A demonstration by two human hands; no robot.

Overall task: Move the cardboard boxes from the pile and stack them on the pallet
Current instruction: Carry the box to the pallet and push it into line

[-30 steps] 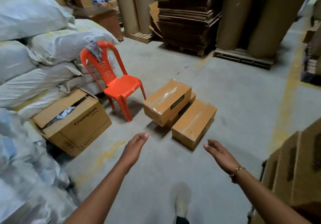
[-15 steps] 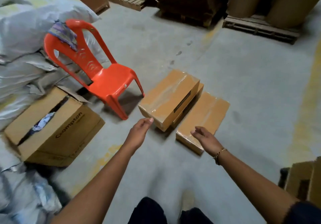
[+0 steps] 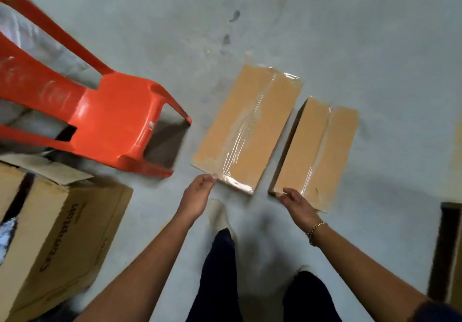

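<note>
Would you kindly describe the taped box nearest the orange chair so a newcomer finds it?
Find the orange plastic chair on the grey floor. Two tape-sealed cardboard boxes lie beside it. Yours is the chair-side box, by the left hand; the other box lies by the right hand.

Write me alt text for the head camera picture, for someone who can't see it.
A person's left hand and right hand are at the near ends of two taped cardboard boxes, left box and right box, side by side on a concrete floor. An orange plastic chair and an open carton stand to the left.
</note>
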